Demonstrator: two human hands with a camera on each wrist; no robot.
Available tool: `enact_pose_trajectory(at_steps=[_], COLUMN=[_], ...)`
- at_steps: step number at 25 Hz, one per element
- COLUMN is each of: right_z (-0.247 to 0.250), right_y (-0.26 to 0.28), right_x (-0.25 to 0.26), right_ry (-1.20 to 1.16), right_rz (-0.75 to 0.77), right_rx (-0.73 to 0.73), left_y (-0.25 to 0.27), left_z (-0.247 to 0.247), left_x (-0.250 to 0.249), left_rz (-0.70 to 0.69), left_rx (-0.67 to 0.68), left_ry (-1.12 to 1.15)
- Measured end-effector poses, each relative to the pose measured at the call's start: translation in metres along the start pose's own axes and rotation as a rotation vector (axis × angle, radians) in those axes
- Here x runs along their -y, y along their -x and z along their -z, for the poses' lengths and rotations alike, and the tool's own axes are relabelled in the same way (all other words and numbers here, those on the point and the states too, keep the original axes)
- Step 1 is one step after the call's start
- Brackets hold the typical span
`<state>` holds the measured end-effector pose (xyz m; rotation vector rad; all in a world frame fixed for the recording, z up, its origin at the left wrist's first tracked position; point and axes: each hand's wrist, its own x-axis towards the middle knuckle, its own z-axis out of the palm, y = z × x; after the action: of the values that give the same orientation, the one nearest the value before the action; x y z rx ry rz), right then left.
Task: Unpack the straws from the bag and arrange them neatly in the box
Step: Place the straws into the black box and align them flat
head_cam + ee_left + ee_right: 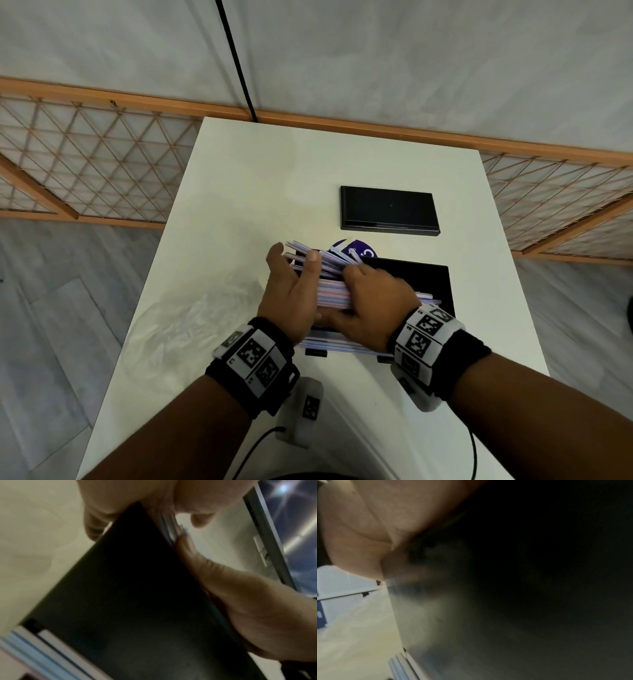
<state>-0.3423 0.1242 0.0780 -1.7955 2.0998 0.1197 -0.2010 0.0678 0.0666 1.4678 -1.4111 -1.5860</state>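
Centrally, left hand (289, 294) and right hand (371, 301) both curl their grip round the straws (330, 293) over the black box (428, 277), with the empty bag (191, 315) at 9 o'clock on the bench (274, 171).

White table (239, 178) stood on a grey plank floor (51, 308). Lying directly on it: a black box lid (388, 211) toward the far side, an open black box (431, 281) nearer, a crumpled clear plastic bag (191, 318) to the left, and a round purple label (356, 251) just beyond the box.
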Motion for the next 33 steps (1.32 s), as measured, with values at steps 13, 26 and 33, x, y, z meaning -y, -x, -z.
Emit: enact_pose_trajectory(at_steps=[13,26,33], right_z=[-0.015,-0.006,-0.011], right_y=[0.028,0.021,0.016], right_x=[-0.023,-0.029,-0.022], right_ry=[-0.182,-0.124,-0.133], right_rz=[0.190,-0.069,-0.090], right_rx=[-0.070,-0.003,0.029], left_y=[-0.004,-0.006,-0.003], left_z=[0.006,0.013,0.014], left_x=[0.008,-0.048,-0.043], left_rz=[0.005,-0.267,-0.303], left_rx=[-0.002,0.018,0.050], left_ry=[-0.246,-0.664,-0.768])
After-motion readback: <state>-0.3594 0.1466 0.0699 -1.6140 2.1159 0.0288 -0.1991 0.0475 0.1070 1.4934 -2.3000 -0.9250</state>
